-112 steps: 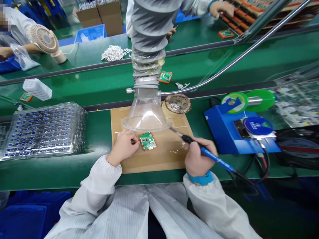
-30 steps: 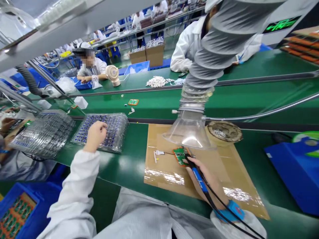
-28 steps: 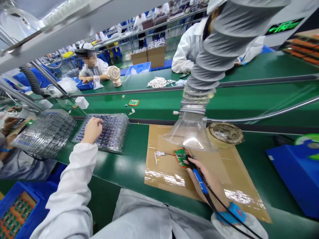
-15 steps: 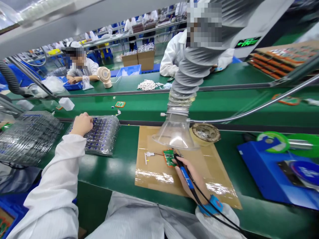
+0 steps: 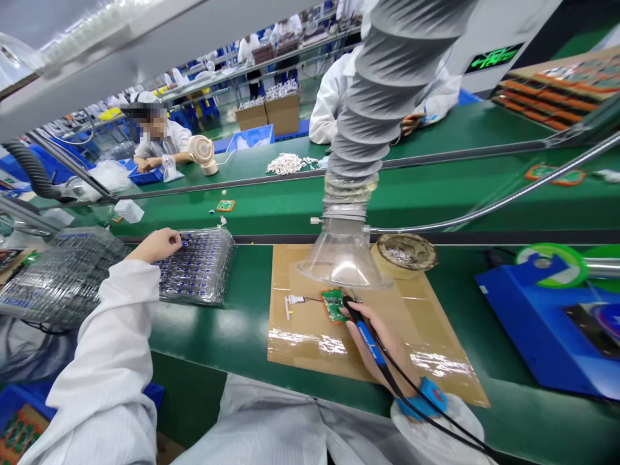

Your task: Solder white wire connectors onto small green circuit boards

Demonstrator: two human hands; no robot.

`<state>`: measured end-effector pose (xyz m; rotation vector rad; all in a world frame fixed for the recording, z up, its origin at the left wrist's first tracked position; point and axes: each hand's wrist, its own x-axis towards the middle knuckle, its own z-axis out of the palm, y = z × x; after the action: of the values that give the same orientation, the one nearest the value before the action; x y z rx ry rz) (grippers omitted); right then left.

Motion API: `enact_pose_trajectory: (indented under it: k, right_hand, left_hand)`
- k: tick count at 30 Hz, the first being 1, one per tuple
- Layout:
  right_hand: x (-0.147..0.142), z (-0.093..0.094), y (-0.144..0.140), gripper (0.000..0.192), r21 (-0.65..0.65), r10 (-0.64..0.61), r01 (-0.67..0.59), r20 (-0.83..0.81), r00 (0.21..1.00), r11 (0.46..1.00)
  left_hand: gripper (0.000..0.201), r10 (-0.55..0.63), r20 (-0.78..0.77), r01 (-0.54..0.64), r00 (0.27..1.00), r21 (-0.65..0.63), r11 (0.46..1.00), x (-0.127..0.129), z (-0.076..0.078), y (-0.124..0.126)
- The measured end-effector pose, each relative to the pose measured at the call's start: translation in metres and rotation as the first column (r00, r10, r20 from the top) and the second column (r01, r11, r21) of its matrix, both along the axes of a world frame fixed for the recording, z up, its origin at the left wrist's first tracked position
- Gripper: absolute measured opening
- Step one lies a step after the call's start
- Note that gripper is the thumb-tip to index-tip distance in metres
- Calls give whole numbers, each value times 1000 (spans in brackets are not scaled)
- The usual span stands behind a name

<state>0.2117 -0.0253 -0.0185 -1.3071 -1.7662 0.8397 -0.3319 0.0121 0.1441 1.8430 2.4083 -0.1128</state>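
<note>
Right hand (image 5: 382, 342) grips the soldering iron (image 5: 365, 330) under the fume hood (image 5: 343, 258); left hand (image 5: 157, 244), fingers curled, touches the component tray (image 5: 198, 265).

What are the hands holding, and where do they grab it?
The right hand holds a blue soldering iron by its handle, like a pen. The left hand rests on a clear tray of small blue parts; whether it grips anything cannot be told.

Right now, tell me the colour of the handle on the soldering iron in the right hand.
Blue, with a black grip; the soldering iron shows best in the head view.
</note>
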Motion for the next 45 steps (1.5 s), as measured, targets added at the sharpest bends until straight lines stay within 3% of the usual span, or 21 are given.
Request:
enact_pose_trajectory:
  k: [3,5,8,10,12,14,16,18,20,22,25,32,36,40,43,45]
  right_hand:
    - [0,-1,0,36,0,-5,5,-4,1000,1000]
    - [1,-3,1,38,6,-4,4,-13,1000,1000]
    - [4,-5,3,40,24,39,-38,-36,999,999]
    - [7,-7,6,39,26,79,-78,-45,996,997]
    - [9,-9,8,36,27,110,-109,-57,992,994]
    - [11,-10,8,35,25,109,-107,-91,990,994]
    - [11,-7,5,34,10,70,-69,-169,983,998]
    - [8,-2,1,31,-23,17,-25,-274,962,999]
    - [3,6,-4,29,-62,-20,-3,-361,932,998]
    - [-3,15,-8,30,-105,-23,-23,-419,908,994]
    - [-12,24,-12,33,-161,-26,-62,-495,868,985]
    - [-20,27,-10,26,-217,-134,20,-522,842,976]
    - [-19,24,-8,23,-189,-112,18,-499,859,982]
    - [-14,17,-4,23,-146,-158,102,-447,880,984]
    - [-3,11,-1,26,-117,-242,213,-383,892,970]
    - [7,8,0,26,-64,-274,268,-334,902,961]
  left_hand:
    - [15,4,35,-9,999,157,988,13,11,-10]
    - [16,17,110,-51,994,316,948,38,15,-18]
    - [16,-42,327,-138,944,506,851,101,11,-33]
    - [16,-134,497,-196,858,557,807,153,-4,-45]
    - [17,-191,730,-267,656,462,846,207,-29,-56]
    - [24,-266,905,-296,331,367,882,255,-59,-63]
    - [31,-263,964,-333,26,257,907,296,-88,-65]
    - [32,-138,985,-246,-102,110,963,325,-109,-63]
    - [29,-13,997,-106,-79,4,994,344,-120,-60]
    - [27,28,999,-24,-20,-29,999,354,-122,-59]
    - [24,8,999,1,43,-8,1000,359,-118,-58]
    - [22,-47,979,-26,200,53,998,357,-119,-57]
    - [19,-170,932,29,319,170,985,356,-118,-54]
    - [18,-423,738,203,525,374,905,347,-117,-37]
    - [16,-470,593,299,654,368,880,338,-122,-18]
    - [17,-461,565,349,685,301,888,333,-126,-7]
